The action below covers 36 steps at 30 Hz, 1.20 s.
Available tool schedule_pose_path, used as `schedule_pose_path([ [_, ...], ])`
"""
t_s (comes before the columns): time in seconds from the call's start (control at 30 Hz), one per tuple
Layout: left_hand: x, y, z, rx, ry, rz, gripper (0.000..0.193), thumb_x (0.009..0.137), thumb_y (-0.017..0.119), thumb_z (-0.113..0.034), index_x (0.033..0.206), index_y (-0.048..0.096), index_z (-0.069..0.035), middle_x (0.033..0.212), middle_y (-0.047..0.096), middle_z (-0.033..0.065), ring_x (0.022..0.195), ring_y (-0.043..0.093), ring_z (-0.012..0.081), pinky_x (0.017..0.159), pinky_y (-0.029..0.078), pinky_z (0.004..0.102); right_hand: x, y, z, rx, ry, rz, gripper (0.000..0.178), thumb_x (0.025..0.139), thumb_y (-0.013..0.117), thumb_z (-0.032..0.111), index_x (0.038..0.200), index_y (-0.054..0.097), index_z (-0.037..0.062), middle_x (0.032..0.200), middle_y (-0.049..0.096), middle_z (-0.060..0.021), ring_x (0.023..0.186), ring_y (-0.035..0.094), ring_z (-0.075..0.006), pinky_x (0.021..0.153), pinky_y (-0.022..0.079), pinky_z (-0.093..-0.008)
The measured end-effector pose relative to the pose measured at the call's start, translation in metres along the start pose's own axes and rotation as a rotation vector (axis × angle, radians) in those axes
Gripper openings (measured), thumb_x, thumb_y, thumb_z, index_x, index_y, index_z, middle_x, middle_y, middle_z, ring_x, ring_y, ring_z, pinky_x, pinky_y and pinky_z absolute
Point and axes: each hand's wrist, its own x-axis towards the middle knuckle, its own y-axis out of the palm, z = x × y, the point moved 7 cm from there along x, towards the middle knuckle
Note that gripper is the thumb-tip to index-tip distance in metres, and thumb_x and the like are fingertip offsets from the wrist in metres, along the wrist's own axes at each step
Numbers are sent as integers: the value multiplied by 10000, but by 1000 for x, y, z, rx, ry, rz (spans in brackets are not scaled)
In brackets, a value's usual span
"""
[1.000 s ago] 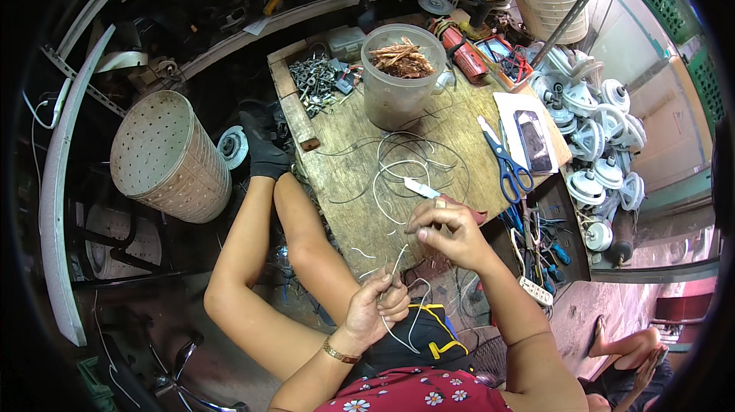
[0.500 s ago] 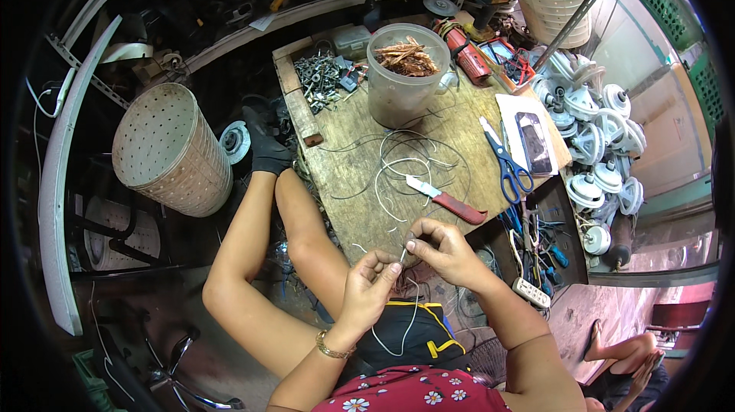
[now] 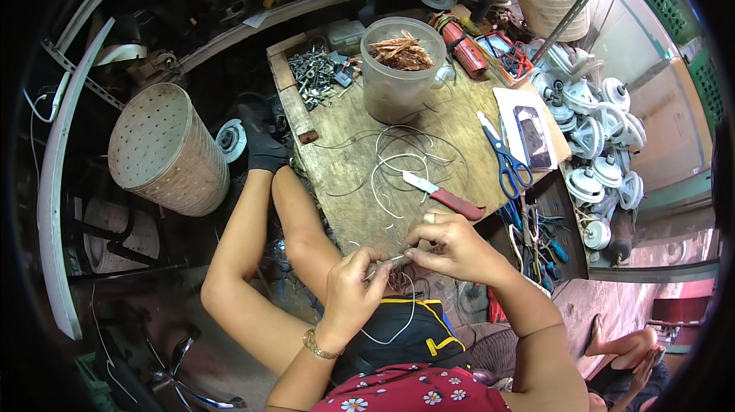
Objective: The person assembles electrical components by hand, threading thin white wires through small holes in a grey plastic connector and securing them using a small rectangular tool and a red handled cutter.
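A thin white wire (image 3: pixel 412 311) is pinched in both hands above my lap, its short stretch between the fingertips nearly level and its tail looping down over the dark cloth. My left hand (image 3: pixel 354 286) closes thumb and fingers on one part of it. Just to the right, my right hand (image 3: pixel 450 246) grips the other part with curled fingers. Beyond the hands, a red-handled knife (image 3: pixel 444 196) lies on the wooden table (image 3: pixel 344 217), its pale blade beside loose white and dark wires (image 3: pixel 373 182). Blue-handled scissors (image 3: pixel 507 163) rest farther right.
A clear tub (image 3: pixel 394 98) of copper strands stands on the table, beside a pile of screws (image 3: pixel 315 79). A phone (image 3: pixel 531 136) lies on white paper at the right. White pulley-like parts (image 3: pixel 589 144) are heaped past the table. Left stands a perforated basket (image 3: pixel 207 171).
My hands have moved apart a little, the left one going left. The wire piece between them has turned from steep to nearly level. The view has shifted slightly.
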Motion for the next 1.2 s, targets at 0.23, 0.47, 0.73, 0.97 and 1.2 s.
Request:
schedule_pose_path([
  [0.23, 1, 1, -17, 304, 214, -9, 126, 739, 665, -41, 801, 558, -24, 725, 549, 112, 674, 570, 284, 596, 459, 365, 9, 8, 4, -76, -30, 146, 174, 689, 673, 161, 740, 596, 13, 650, 568, -149, 681, 588, -326, 619, 462, -410],
  [0.47, 0, 4, -25, 402, 350, -26, 171, 691, 664, 20, 808, 547, -26, 739, 547, 103, 670, 553, 277, 595, 443, 363, 4, 25, -15, 201, 134, 124, 125, 674, 642, 69, 738, 572, -11, 618, 543, -62, 538, 521, -131, 513, 418, -270],
  [0.73, -1, -4, -10, 123, 257, -121, 111, 773, 639, -21, 832, 546, -7, 726, 544, 87, 620, 544, 210, 557, 440, 307, -8, 42, -50, 354, 396, 160, 74, 718, 554, 39, 766, 560, -16, 665, 538, 5, 609, 479, -53, 546, 395, -218],
  [0.97, -1, -7, 17, -381, -123, -181, 78, 862, 594, -35, 865, 540, 20, 744, 551, 15, 640, 475, 41, 547, 390, 185, -13, 19, -56, 729, 357, -69, 123, 826, 595, 100, 882, 579, -9, 760, 560, 1, 711, 523, -76, 635, 432, -226],
  [1.2, -5, -3, 15, -511, -174, -195, 90, 873, 589, -40, 910, 529, 16, 780, 545, -1, 671, 473, 20, 570, 393, 152, -9, 20, -6, 443, 187, -261, 166, 745, 677, 2, 899, 621, -29, 803, 613, -68, 716, 560, -106, 630, 444, -228],
])
